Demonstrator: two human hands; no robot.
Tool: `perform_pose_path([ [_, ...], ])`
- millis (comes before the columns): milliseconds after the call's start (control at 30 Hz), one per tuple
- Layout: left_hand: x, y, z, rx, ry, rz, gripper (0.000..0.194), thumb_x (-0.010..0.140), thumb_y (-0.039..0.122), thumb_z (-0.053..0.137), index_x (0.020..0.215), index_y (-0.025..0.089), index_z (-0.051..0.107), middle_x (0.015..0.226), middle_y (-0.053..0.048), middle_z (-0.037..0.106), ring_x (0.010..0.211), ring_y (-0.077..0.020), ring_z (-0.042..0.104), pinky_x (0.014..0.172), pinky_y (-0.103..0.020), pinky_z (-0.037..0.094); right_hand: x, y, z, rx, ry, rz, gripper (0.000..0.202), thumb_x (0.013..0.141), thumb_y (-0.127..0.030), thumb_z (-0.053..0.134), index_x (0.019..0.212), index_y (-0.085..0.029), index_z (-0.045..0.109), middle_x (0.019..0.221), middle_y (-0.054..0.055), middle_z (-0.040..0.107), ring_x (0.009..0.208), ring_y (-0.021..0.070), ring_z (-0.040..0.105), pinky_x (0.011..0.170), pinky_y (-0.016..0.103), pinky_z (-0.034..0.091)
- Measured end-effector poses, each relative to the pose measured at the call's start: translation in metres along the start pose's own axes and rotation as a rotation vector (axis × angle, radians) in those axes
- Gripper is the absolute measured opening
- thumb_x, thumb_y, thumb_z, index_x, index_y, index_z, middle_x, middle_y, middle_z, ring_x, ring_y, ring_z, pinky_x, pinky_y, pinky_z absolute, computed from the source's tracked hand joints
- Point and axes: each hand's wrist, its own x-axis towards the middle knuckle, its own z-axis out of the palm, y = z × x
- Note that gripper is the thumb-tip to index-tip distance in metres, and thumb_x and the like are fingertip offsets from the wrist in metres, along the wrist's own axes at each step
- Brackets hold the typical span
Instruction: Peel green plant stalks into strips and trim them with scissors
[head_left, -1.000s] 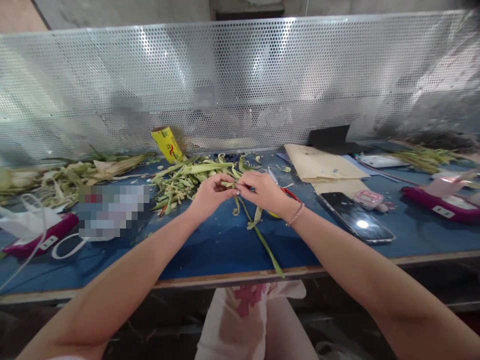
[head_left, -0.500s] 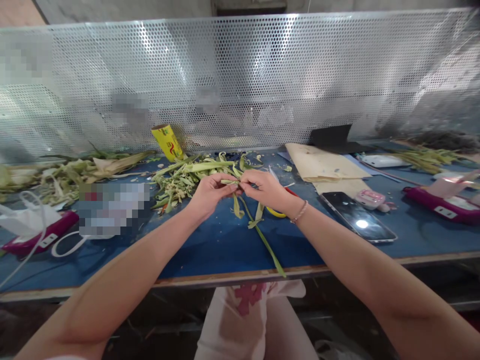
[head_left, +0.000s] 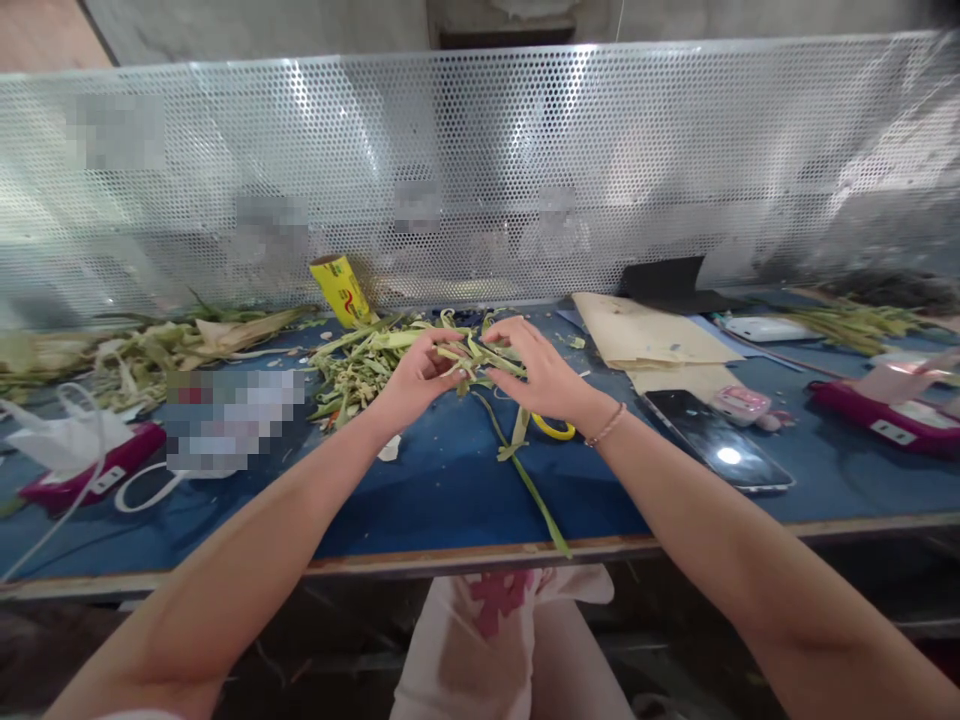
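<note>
Near the middle of the blue table, my left hand pinches a piece of green plant between thumb and fingers. My right hand is just right of it, thumb and fingers apart around the right side of the green strips; I see nothing gripped in it. Behind and left of my left hand lies a pile of green stalks and leaves. A long green stem lies below my hands, its tip at the table's front edge. Yellow-handled scissors are partly hidden by my right hand.
A yellow tube stands tilted behind the pile. To the right are brown paper, a black phone, a pink case and a purple power strip. Dry leaves and another purple strip lie left. A perforated metal screen stands behind.
My right hand has opened and its fingers have spread away from the left. The leaf piece that hung below my hands is no longer there. A small pale scrap now shows beside my left wrist.
</note>
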Motion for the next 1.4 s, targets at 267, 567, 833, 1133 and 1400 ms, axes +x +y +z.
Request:
perform_pose_path([
  [267, -0.001, -0.007, 0.006, -0.083, 0.085, -0.091, 0.036, 0.066, 0.024, 0.064, 0.097, 0.021, 0.046, 0.070, 0.003, 0.056, 0.066, -0.0082, 0.053, 0.064, -0.023, 0.043, 0.000, -0.001, 0.014, -0.045, -0.078, 0.054, 0.009, 0.084, -0.021, 0.042, 0.076, -0.017, 0.047, 0.076, 0.005, 0.052, 0.074, 0.0144, 0.049, 0.068, 0.027, 0.041],
  [567, -0.007, 0.001, 0.022, 0.123, 0.135, -0.086, 0.016, 0.072, 0.029, 0.052, 0.065, 0.015, 0.051, 0.061, 0.001, 0.055, 0.058, -0.0087, 0.050, 0.060, -0.024, 0.042, -0.002, -0.002, 0.016, -0.088, -0.006, 0.137, 0.016, 0.078, -0.014, 0.046, 0.062, -0.017, 0.046, 0.063, 0.001, 0.048, 0.064, 0.0120, 0.046, 0.060, 0.024, 0.036],
  [833, -0.001, 0.007, 0.011, 0.357, 0.017, -0.128, 0.025, 0.065, 0.037, 0.061, 0.059, 0.015, 0.050, 0.050, 0.003, 0.054, 0.047, -0.0076, 0.049, 0.051, -0.021, 0.040, -0.001, -0.005, 0.014, -0.057, -0.084, 0.111, 0.017, 0.078, -0.013, 0.043, 0.062, -0.017, 0.046, 0.063, 0.001, 0.047, 0.063, 0.0116, 0.044, 0.061, 0.023, 0.035],
  [1133, 0.004, 0.007, -0.006, 0.117, -0.175, -0.196, 0.019, 0.066, 0.030, 0.063, 0.063, 0.014, 0.056, 0.068, -0.004, 0.066, 0.067, -0.0125, 0.061, 0.065, -0.026, 0.045, 0.003, -0.006, 0.008, 0.003, -0.146, 0.162, 0.016, 0.076, -0.012, 0.045, 0.061, -0.016, 0.048, 0.061, -0.001, 0.048, 0.060, 0.0094, 0.044, 0.059, 0.021, 0.033],
  [1400, 0.005, 0.010, -0.005, 0.087, -0.129, -0.221, 0.020, 0.063, 0.030, 0.066, 0.059, 0.013, 0.055, 0.063, -0.003, 0.065, 0.062, -0.0114, 0.060, 0.062, -0.025, 0.045, 0.003, -0.002, 0.009, 0.014, -0.133, 0.175, 0.016, 0.076, -0.013, 0.048, 0.060, -0.016, 0.047, 0.059, -0.002, 0.045, 0.057, 0.0083, 0.042, 0.056, 0.021, 0.031],
])
